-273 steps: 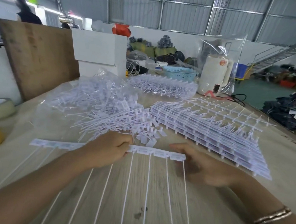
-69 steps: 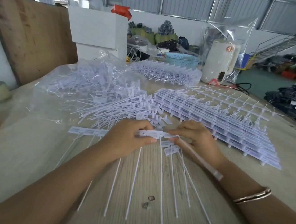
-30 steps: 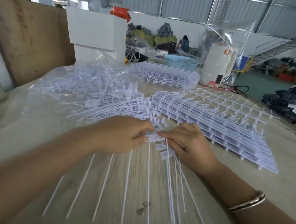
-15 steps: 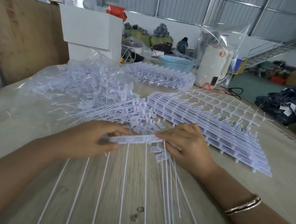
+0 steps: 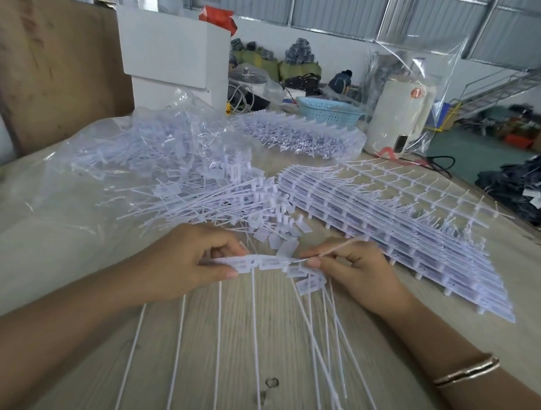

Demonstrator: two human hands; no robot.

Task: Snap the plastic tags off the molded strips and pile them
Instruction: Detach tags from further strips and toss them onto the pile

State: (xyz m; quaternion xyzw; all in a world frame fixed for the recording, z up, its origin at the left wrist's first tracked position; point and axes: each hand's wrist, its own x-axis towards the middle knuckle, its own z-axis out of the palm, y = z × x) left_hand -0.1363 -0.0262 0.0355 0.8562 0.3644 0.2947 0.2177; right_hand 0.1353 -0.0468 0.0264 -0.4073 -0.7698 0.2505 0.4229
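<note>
The left hand (image 5: 187, 263) grips the strip (image 5: 257, 263) at worktop (image 5: 58, 267) centre; the right hand (image 5: 355, 272) pinches the end tag at 3 o'clock. The strip appears light, thin and brittle at its joints: hold it beside the joint. The pile (image 5: 203, 198) lies at 11 o'clock.

views: one only, head-worn wide-angle; nothing shared with a second view
position: above the near edge of the pale wood-grain table (image 5: 248, 351), close over it
facing: forward and down; horizon of the grey corrugated-metal wall (image 5: 331, 5) at top of frame
nearness: left hand (image 5: 187, 263) and right hand (image 5: 361, 273) mid-frame, forearms run off the lower corners
distortion: table edges bow outward; metal staircase (image 5: 519, 80) in the upper right leans
</note>
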